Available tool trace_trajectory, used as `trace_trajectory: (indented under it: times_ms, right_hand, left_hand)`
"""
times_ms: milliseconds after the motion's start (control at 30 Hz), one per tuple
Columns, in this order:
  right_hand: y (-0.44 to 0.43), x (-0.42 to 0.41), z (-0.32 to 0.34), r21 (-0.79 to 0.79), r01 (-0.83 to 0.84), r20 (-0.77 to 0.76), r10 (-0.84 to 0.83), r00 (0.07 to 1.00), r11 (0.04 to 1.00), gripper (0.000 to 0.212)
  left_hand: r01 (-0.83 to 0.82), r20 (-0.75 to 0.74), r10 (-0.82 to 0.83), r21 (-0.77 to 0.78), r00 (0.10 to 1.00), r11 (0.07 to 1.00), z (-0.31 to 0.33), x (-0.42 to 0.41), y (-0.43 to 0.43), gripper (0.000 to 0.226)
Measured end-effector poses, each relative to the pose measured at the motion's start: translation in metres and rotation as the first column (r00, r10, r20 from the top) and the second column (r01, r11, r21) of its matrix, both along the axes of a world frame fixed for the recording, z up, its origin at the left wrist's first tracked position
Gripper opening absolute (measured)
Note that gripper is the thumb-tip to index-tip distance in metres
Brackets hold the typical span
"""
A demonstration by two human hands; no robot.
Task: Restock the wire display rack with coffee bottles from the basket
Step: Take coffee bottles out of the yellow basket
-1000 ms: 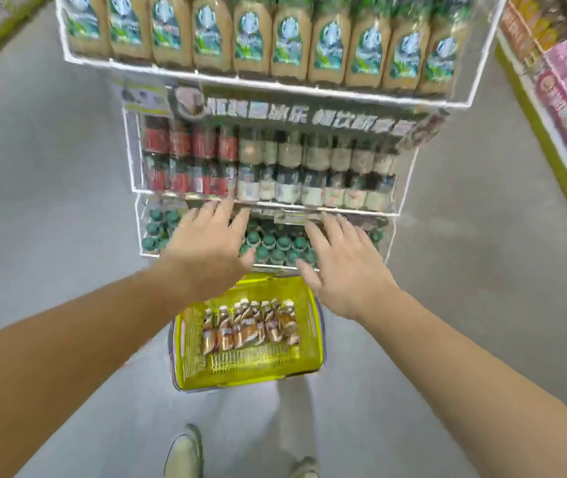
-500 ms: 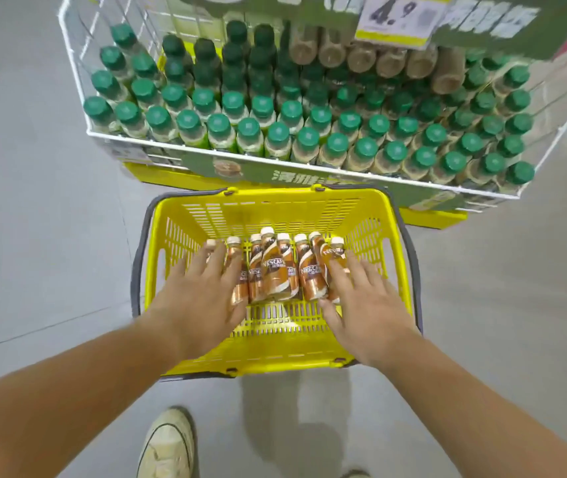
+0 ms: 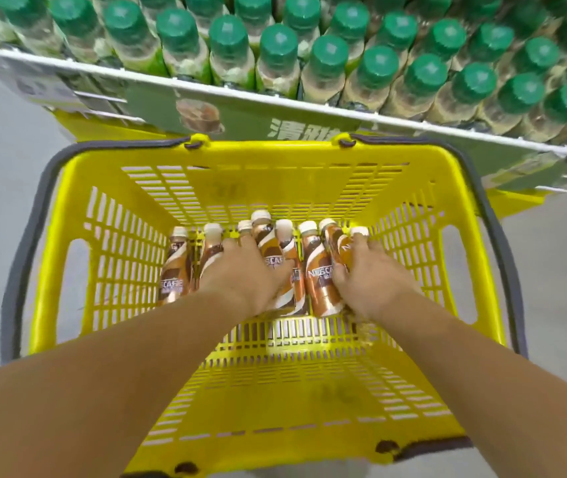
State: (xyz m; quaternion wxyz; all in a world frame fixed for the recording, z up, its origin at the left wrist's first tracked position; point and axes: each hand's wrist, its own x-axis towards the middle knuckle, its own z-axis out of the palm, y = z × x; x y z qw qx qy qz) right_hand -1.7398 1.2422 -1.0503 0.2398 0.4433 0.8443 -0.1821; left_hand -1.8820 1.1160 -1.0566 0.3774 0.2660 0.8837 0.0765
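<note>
A yellow plastic basket [image 3: 457,243] with grey handles stands on the floor in front of the white wire rack [image 3: 344,110]. Several brown coffee bottles [image 3: 318,270] with cream caps lie side by side on its bottom. My left hand [image 3: 245,274] is down on the bottles left of centre, fingers curled around one that it mostly hides. My right hand [image 3: 371,274] wraps the rightmost bottles [image 3: 342,250], thumb on their left side. The bottles still rest on the basket floor.
The rack's lowest shelf above the basket is packed with green-capped bottles [image 3: 330,56] behind a green label strip. A yellow rack base [image 3: 82,127] sits under it. Grey floor [image 3: 2,160] lies to the left and right of the basket.
The view has dropped from the rack's shelves into the basket. Both hands moved from above the basket rim down onto the coffee bottles and closed around them.
</note>
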Motion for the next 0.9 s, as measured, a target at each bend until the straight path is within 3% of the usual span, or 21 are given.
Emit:
trace_trajectory:
  times_ms: [133, 400, 600, 800, 900]
  right_hand:
    - [-0.001, -0.006, -0.003, -0.047, 0.146, -0.068, -0.149, 0.987, 0.988, 0.060]
    - [-0.017, 0.005, 0.060, -0.060, 0.201, -0.336, -0.210, 0.918, 0.978, 0.046]
    - [-0.032, 0.013, 0.180, -0.073, 0.225, -0.536, -0.228, 0.813, 0.972, 0.043]
    - [-0.048, 0.009, 0.342, -0.109, 0.298, -0.658, -0.294, 0.694, 0.948, 0.057]
    - [-0.050, 0.004, 0.433, -0.075, 0.330, -0.705, -0.284, 0.650, 0.941, 0.071]
  left_hand:
    - [-0.182, 0.068, 0.182, -0.015, 0.981, 0.983, -0.005, 0.003, 0.009, 0.059]
    - [-0.228, 0.120, 0.209, 0.183, 0.971, 0.956, 0.059, 0.002, -0.004, 0.030]
    - [-0.214, 0.071, 0.202, 0.329, 0.977, 0.920, 0.179, -0.003, -0.016, 0.025]
    - [-0.144, -0.002, 0.162, 0.439, 0.987, 0.887, 0.340, 0.000, -0.018, 0.033]
    - [-0.117, -0.010, 0.142, 0.511, 0.990, 0.852, 0.434, 0.002, -0.016, 0.022]
